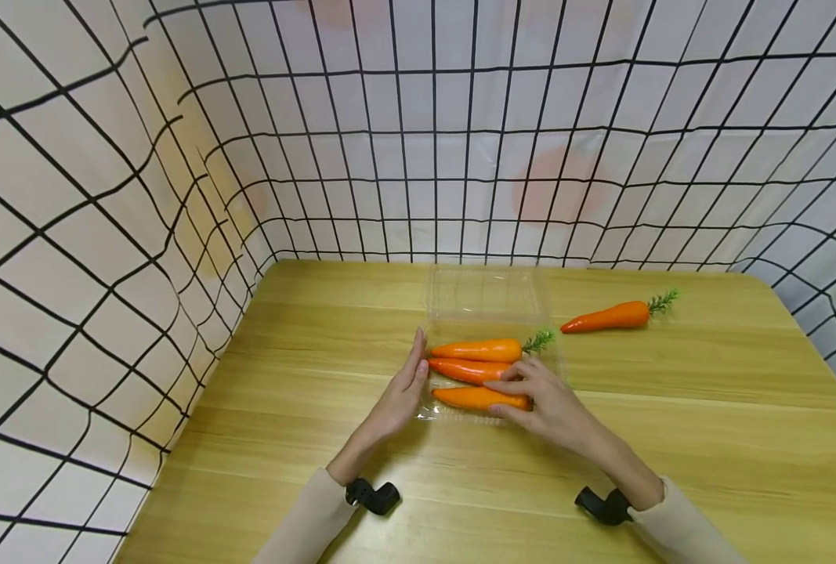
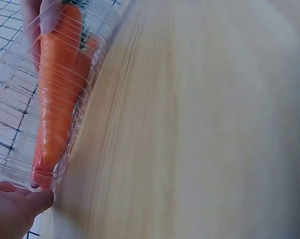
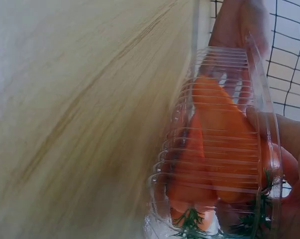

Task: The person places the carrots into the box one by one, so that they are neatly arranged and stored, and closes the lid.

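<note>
Seemingly, right hand (image 1: 548, 398) pinching nearest carrot (image 1: 463, 398), left hand (image 1: 399, 395) straight-fingered against clear box (image 1: 486, 318)

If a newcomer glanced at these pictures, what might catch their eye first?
Probably the three orange carrots side by side in the clear container, the right hand gripping the nearest one. A fourth carrot lies alone to their right on the wooden table, before a black-gridded backdrop.
</note>
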`<state>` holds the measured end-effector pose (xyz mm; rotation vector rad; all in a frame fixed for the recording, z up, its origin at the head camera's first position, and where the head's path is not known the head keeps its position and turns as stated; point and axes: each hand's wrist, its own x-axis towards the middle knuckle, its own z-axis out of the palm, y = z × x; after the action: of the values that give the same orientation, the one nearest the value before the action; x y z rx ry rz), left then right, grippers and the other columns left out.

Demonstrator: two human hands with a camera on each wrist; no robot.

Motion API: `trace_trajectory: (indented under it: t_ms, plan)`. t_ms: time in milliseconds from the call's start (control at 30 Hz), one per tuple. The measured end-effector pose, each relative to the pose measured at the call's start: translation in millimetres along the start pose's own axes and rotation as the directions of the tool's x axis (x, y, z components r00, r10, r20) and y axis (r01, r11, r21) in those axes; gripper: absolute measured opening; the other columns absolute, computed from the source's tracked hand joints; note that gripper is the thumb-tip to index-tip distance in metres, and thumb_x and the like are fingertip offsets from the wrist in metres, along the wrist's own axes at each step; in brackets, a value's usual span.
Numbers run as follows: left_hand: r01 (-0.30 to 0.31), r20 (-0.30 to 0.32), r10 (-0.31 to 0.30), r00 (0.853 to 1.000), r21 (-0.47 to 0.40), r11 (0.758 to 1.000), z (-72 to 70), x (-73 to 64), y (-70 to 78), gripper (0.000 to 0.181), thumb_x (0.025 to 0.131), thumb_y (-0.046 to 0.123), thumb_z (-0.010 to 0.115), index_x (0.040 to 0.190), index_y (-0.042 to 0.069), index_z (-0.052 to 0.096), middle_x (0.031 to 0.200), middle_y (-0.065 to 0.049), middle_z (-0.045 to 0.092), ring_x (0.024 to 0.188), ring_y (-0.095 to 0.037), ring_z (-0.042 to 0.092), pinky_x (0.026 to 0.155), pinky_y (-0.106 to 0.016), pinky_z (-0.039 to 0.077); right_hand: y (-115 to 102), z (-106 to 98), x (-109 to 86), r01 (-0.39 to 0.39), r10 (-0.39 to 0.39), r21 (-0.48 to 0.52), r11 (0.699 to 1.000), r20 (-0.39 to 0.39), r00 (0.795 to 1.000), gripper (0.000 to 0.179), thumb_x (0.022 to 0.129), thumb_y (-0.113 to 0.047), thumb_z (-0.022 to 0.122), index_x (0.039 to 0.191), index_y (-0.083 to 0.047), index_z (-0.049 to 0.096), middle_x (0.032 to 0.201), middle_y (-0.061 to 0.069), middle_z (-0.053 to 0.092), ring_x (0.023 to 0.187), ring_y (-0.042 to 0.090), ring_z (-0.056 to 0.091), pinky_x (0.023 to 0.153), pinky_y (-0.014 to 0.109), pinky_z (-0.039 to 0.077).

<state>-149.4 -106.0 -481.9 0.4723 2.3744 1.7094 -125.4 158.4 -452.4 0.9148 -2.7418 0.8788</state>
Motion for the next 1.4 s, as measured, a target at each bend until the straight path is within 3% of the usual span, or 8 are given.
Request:
trace_trajectory:
  t_ms: [67, 200, 533, 867, 1400]
  plan:
    - [-0.003, 0.003, 0.003, 1.000, -0.002, 1.000, -0.1, 0.1, 0.1, 0.059, 0.116, 0.020, 0.024, 0.167, 0.009, -0.004, 0.175, -0.012, 0.004, 0.162, -0.031, 0.009, 0.132, -0.051, 0.011, 0.7, 0.6, -0.2, 0.011, -0.011, -0.004, 1.000, -0.012, 1.000, 0.034, 0.090, -0.022, 0.081, 0.122, -0.011, 0.078, 0.108, 0.003, 0.066, 0.103, 0.019, 0.056, 0.083, 0.038, 0.054]
    - [-0.008, 0.006, 0.008, 1.000, -0.003, 1.000, -0.4, 0.3, 0.2, 0.059, 0.116, 0.020, 0.024, 0.167, 0.009, -0.004, 0.175, -0.012, 0.004, 0.162, -0.032, 0.010, 0.132, -0.051, 0.011, 2.2, 2.1, -0.1, 0.026, -0.026, 0.002, 1.000, -0.031, 0.999, 0.034, 0.089, -0.020, 0.082, 0.122, -0.009, 0.078, 0.106, 0.001, 0.062, 0.099, 0.014, 0.052, 0.078, 0.030, 0.050]
    - [-0.019, 0.010, 0.019, 1.000, -0.002, 1.000, 0.2, 0.4, 0.1, 0.060, 0.116, 0.018, 0.025, 0.166, 0.007, -0.005, 0.175, -0.016, 0.003, 0.161, -0.034, 0.011, 0.131, -0.053, 0.012, 2.2, 2.7, -0.2, -0.035, 0.034, -0.007, 0.999, -0.011, 0.999, 0.035, 0.088, -0.022, 0.083, 0.122, -0.012, 0.079, 0.105, 0.000, 0.056, 0.097, 0.013, 0.048, 0.077, 0.027, 0.045]
    - [-0.022, 0.013, 0.022, 1.000, 0.000, 1.000, 0.3, 0.4, -1.6, 0.060, 0.116, 0.019, 0.026, 0.166, 0.006, -0.006, 0.174, -0.018, 0.001, 0.161, -0.035, 0.009, 0.131, -0.054, 0.011, 1.1, 2.0, 3.0, 0.002, -0.004, -0.038, 0.999, -0.045, 0.999, 0.033, 0.085, -0.020, 0.085, 0.116, -0.010, 0.081, 0.107, 0.001, 0.067, 0.104, 0.021, 0.057, 0.082, 0.037, 0.052]
    - [-0.020, 0.018, 0.020, 1.000, -0.024, 1.000, 0.8, 1.1, -2.9, 0.061, 0.115, 0.015, 0.025, 0.166, 0.009, -0.008, 0.174, -0.018, 0.001, 0.161, -0.035, 0.011, 0.130, -0.055, 0.014, 2.5, 7.9, 2.7, -0.010, 0.011, 0.019, 1.000, -0.078, 0.997, 0.030, 0.088, -0.017, 0.083, 0.116, -0.008, 0.080, 0.103, 0.000, 0.062, 0.099, 0.017, 0.053, 0.079, 0.031, 0.048]
